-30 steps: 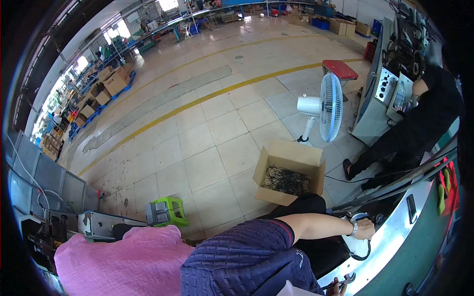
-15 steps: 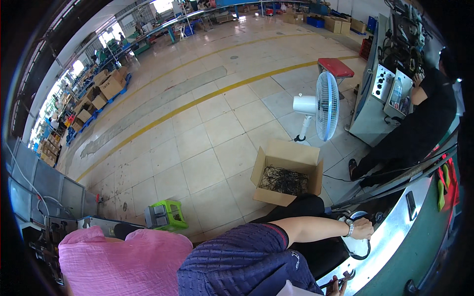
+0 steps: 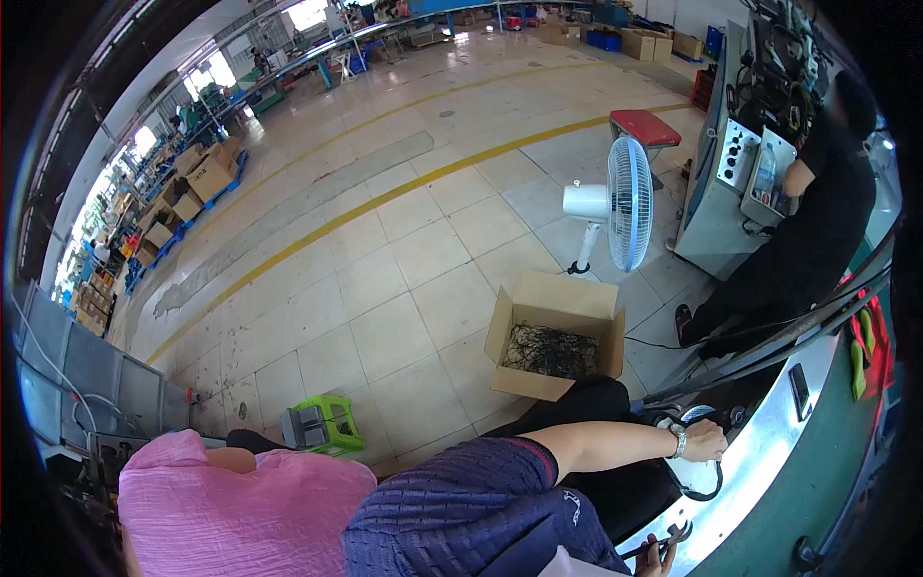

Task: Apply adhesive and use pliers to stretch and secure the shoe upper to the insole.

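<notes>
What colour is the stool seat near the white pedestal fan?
Red; the flat stool seat shows best in head view.

The lower edge crops the right fingers, which partly hide the handle of a dark metal tool; whatever lies beneath the left fingers is obscured. A co-worker's head is blurred.

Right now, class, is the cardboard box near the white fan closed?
No, the box stands open at the top, showing a tangle of black cords inside.
</notes>
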`<state>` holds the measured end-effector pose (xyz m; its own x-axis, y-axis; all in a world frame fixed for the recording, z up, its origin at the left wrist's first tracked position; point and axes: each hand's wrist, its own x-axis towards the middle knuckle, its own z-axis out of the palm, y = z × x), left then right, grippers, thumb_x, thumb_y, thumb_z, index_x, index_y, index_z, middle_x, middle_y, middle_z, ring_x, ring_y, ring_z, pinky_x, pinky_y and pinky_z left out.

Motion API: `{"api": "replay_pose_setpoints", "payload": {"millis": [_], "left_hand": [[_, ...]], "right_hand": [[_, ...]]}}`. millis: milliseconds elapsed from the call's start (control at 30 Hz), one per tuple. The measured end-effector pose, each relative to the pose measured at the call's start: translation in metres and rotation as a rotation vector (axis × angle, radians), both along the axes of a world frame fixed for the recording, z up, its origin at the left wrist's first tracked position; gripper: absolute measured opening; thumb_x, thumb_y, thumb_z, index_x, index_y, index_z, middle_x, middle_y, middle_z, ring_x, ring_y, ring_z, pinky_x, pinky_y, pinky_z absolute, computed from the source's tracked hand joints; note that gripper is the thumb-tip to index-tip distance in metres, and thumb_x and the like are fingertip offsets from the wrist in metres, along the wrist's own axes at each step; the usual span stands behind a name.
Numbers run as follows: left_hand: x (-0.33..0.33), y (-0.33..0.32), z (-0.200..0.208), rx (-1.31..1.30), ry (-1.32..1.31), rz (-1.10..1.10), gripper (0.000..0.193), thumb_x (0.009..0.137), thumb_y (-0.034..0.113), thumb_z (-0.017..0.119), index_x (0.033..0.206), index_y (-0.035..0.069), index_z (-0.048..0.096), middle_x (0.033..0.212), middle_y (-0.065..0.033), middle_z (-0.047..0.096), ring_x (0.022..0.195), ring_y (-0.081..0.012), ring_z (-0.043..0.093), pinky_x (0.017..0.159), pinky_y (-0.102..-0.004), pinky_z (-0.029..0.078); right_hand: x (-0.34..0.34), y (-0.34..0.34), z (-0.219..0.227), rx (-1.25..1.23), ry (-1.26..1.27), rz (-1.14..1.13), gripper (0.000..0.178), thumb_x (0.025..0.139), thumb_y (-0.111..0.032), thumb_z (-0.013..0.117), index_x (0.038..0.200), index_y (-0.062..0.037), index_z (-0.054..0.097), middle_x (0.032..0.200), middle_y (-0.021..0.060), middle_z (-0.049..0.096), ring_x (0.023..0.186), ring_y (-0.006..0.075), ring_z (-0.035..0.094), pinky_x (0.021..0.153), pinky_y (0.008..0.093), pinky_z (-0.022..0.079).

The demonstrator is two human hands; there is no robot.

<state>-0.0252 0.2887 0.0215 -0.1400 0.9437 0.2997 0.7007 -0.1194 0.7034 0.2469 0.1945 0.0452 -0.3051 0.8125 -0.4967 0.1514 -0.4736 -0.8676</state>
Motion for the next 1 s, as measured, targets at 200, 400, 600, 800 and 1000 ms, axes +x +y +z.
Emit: {"api": "replay_pose_setpoints", "payload": {"millis": [200,400,600,800,1000], "left_hand": [[0.0,-0.003,0.004,0.014,0.01,-0.009,0.028,0.081,0.025,0.063,0.071,-0.001,0.065,0.065,-0.0211,0.061,0.067,-0.0374,0.063,0.063,-0.0467,0.048],[0.0,-0.002,0.003,-0.01,0.013,-0.018,0.028,0.081,0.025,0.063,0.07,-0.001,0.065,0.065,-0.0216,0.061,0.067,-0.0378,0.063,0.064,-0.0466,0.048],[-0.003,-0.005,-0.009,-0.027,-0.024,0.02,0.039,0.076,0.035,0.07,0.071,-0.004,0.063,0.068,-0.0224,0.062,0.07,-0.0375,0.064,0.067,-0.046,0.049],[0.005,-0.053,0.052,-0.331,0.101,-0.169,0.117,0.056,0.042,0.087,0.141,-0.01,0.028,0.114,-0.0326,0.058,0.111,-0.0424,0.055,0.1,-0.0487,0.038],[0.025,-0.067,0.008,-0.273,0.172,-0.123,0.129,0.057,0.011,0.084,0.149,-0.005,-0.005,0.124,-0.0374,0.051,0.123,-0.0446,0.046,0.114,-0.0481,0.023]], "right_hand": [[-0.001,-0.003,0.003,0.029,0.012,0.014,0.047,0.091,-0.002,0.061,0.134,-0.0067,0.045,0.121,0.0193,0.059,0.101,0.0244,0.061,0.085,0.0344,0.052],[-0.002,-0.005,0.006,0.054,0.022,0.027,0.049,0.091,-0.002,0.061,0.136,-0.006,0.044,0.123,0.0195,0.058,0.103,0.0254,0.06,0.087,0.0353,0.051],[-0.02,-0.007,0.03,0.064,0.009,0.043,0.056,0.09,-0.001,0.06,0.142,-0.0046,0.039,0.131,0.0197,0.051,0.111,0.028,0.059,0.092,0.0373,0.049],[-0.019,0.021,0.035,0.184,0.039,0.241,0.054,0.089,-0.001,0.063,0.14,-0.0069,0.045,0.127,0.0153,0.053,0.107,0.0241,0.058,0.087,0.0365,0.051],[-0.023,0.058,0.012,0.238,-0.074,0.346,0.062,0.095,-0.006,0.056,0.15,-0.0063,0.026,0.099,0.0089,0.065,0.086,0.0137,0.064,0.069,0.0257,0.055]]}}
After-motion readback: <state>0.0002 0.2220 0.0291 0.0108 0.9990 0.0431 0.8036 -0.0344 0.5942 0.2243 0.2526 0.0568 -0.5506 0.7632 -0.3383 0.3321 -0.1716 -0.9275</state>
